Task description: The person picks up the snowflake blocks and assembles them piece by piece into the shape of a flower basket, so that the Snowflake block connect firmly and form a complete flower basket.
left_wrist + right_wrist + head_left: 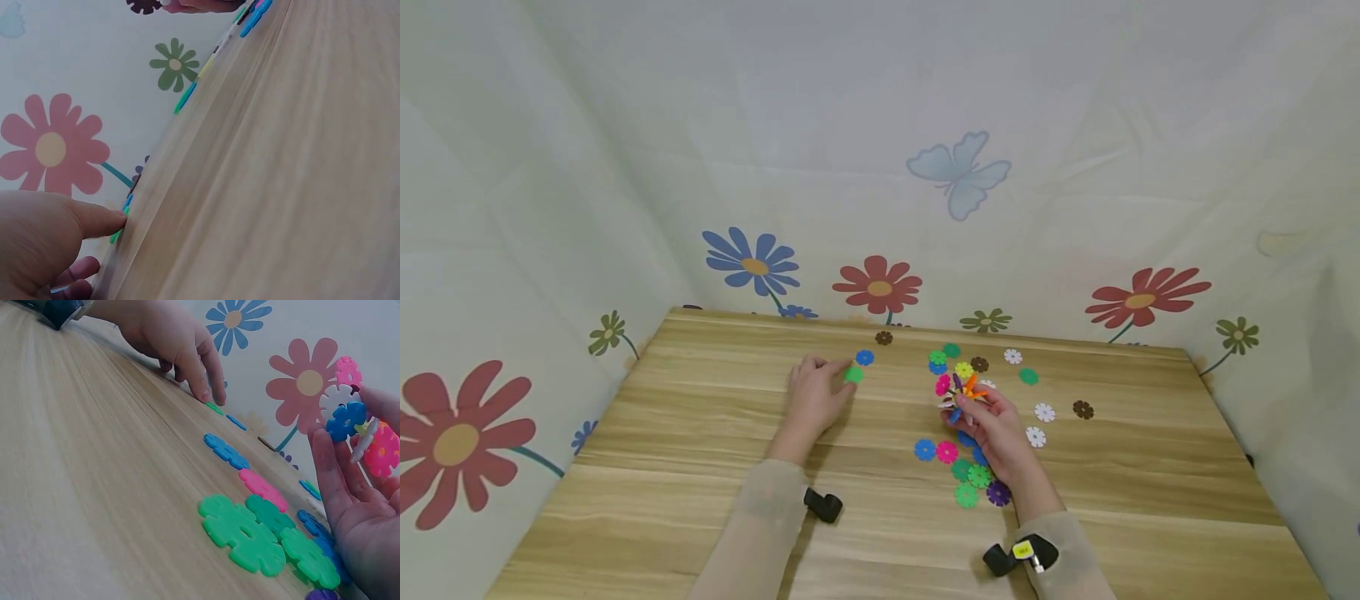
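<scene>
My right hand (1000, 429) holds a cluster of interlocked plastic snowflake discs (347, 422) in pink, white, blue and other colours, raised above the table, its fingers and thumb around the lower side. To the left, my left hand (814, 392) reaches down to a light green snowflake disc (854, 374) lying on the wood. Its fingertips touch that disc near the edge, as the right wrist view also shows. A blue disc (865, 357) lies just beyond the green one. Part of the cluster is hidden by the right hand's fingers.
Loose discs lie around the right hand: a pink disc (947, 452), a purple disc (998, 493), a white disc (1045, 412) and several others. A brown disc (883, 337) is near the back edge of the wooden table (700, 433). Behind hangs a flowered curtain (1037, 250).
</scene>
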Demonstrator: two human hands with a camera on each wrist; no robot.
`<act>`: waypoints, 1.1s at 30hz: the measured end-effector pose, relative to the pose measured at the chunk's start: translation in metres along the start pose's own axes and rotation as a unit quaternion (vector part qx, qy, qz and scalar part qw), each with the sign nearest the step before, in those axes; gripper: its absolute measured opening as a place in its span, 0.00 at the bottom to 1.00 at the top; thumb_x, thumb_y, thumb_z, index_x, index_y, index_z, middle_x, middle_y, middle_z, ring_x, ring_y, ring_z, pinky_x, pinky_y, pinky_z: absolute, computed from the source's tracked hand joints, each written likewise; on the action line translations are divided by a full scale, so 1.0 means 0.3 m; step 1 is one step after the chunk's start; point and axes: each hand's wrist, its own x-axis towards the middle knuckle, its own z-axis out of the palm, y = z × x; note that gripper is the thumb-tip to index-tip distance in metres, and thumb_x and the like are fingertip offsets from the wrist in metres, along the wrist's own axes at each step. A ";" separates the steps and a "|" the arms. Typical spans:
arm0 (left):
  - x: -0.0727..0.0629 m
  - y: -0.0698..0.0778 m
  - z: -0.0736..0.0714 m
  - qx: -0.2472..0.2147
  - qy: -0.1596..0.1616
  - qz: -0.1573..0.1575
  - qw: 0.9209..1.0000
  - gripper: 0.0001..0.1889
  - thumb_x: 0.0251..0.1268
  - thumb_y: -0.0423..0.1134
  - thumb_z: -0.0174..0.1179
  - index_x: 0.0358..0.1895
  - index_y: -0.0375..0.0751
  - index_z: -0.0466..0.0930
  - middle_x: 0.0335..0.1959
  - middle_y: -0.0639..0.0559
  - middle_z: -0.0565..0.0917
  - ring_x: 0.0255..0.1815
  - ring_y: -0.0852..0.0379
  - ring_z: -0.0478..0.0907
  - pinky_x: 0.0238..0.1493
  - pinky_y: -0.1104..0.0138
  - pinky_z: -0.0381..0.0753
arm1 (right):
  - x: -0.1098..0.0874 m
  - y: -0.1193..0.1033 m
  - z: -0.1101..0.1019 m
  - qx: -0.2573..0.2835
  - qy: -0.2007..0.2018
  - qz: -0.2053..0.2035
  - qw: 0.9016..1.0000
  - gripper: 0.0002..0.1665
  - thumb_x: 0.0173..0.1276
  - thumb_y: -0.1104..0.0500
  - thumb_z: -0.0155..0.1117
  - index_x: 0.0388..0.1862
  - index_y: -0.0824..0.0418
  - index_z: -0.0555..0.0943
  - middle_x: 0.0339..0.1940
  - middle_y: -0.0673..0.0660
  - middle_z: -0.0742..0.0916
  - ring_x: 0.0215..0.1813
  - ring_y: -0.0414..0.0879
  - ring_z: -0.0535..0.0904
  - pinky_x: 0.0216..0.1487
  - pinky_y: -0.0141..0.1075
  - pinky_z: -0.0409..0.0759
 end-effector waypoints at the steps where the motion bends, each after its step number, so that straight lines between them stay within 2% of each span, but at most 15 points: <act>1: 0.000 0.001 0.001 0.004 -0.002 0.002 1.000 0.20 0.73 0.42 0.74 0.65 0.45 0.89 0.57 0.37 0.80 0.57 0.39 0.72 0.60 0.48 0.69 | 0.000 -0.001 0.001 0.000 0.000 0.002 1.000 0.05 0.83 0.66 0.64 0.49 0.57 0.83 0.42 0.51 0.92 0.46 0.48 0.93 0.57 0.46 0.90; 6: -0.001 0.007 0.001 0.008 -0.017 0.001 1.000 0.17 0.74 0.44 0.74 0.62 0.50 0.91 0.59 0.39 0.79 0.57 0.39 0.71 0.61 0.47 0.69 | -0.001 -0.005 0.003 -0.002 -0.001 0.009 1.000 0.05 0.83 0.66 0.64 0.48 0.57 0.83 0.41 0.51 0.92 0.45 0.49 0.93 0.57 0.45 0.90; 10: 0.002 0.012 0.000 0.000 -0.032 -0.001 0.999 0.15 0.73 0.44 0.74 0.57 0.44 0.90 0.59 0.39 0.81 0.61 0.37 0.73 0.66 0.45 0.69 | -0.002 -0.004 0.002 -0.004 -0.001 0.014 1.000 0.04 0.83 0.66 0.64 0.48 0.57 0.83 0.41 0.51 0.92 0.45 0.48 0.93 0.56 0.44 0.91; 13: 0.006 0.016 0.003 -0.001 -0.044 0.001 0.999 0.14 0.72 0.43 0.74 0.53 0.39 0.87 0.54 0.40 0.83 0.60 0.37 0.76 0.67 0.45 0.71 | -0.002 -0.004 0.004 -0.002 0.002 0.016 1.000 0.05 0.83 0.66 0.64 0.49 0.57 0.83 0.42 0.51 0.92 0.45 0.48 0.93 0.55 0.43 0.91; 16: 0.009 0.021 0.006 -0.006 -0.053 0.005 0.999 0.14 0.71 0.42 0.74 0.50 0.38 0.84 0.45 0.44 0.84 0.53 0.41 0.78 0.63 0.48 0.74 | -0.001 -0.003 0.004 -0.001 0.003 0.016 1.000 0.05 0.82 0.66 0.64 0.49 0.57 0.83 0.42 0.52 0.92 0.45 0.49 0.93 0.55 0.43 0.91; 20: 0.007 0.031 0.010 -0.054 -0.061 0.013 0.997 0.11 0.71 0.36 0.72 0.49 0.38 0.81 0.38 0.49 0.82 0.43 0.49 0.78 0.53 0.54 0.79 | 0.000 -0.002 0.005 0.001 0.002 0.013 1.000 0.05 0.82 0.67 0.64 0.49 0.58 0.83 0.41 0.52 0.92 0.45 0.49 0.93 0.56 0.44 0.91; 24: 0.001 0.056 0.006 -0.109 -0.076 0.028 0.991 0.08 0.73 0.32 0.70 0.49 0.38 0.81 0.38 0.50 0.82 0.39 0.52 0.78 0.46 0.56 0.81 | 0.002 0.002 0.002 0.005 -0.008 0.007 1.000 0.05 0.82 0.67 0.64 0.48 0.58 0.82 0.39 0.51 0.92 0.47 0.49 0.93 0.57 0.44 0.90; 29: -0.007 0.104 0.003 -0.142 -0.090 0.035 0.985 0.06 0.76 0.35 0.69 0.49 0.40 0.85 0.39 0.52 0.85 0.39 0.55 0.80 0.45 0.60 0.83 | 0.001 0.005 -0.001 0.006 -0.028 0.000 1.000 0.07 0.82 0.69 0.64 0.48 0.57 0.81 0.42 0.52 0.94 0.47 0.47 0.93 0.57 0.41 0.90; 33: -0.017 0.149 0.003 -0.172 -0.093 0.035 0.980 0.05 0.76 0.38 0.70 0.46 0.42 0.85 0.38 0.54 0.86 0.37 0.57 0.82 0.42 0.62 0.84 | -0.001 0.004 -0.001 0.000 -0.028 -0.004 1.000 0.08 0.81 0.70 0.64 0.52 0.59 0.80 0.44 0.53 0.94 0.46 0.47 0.93 0.55 0.39 0.90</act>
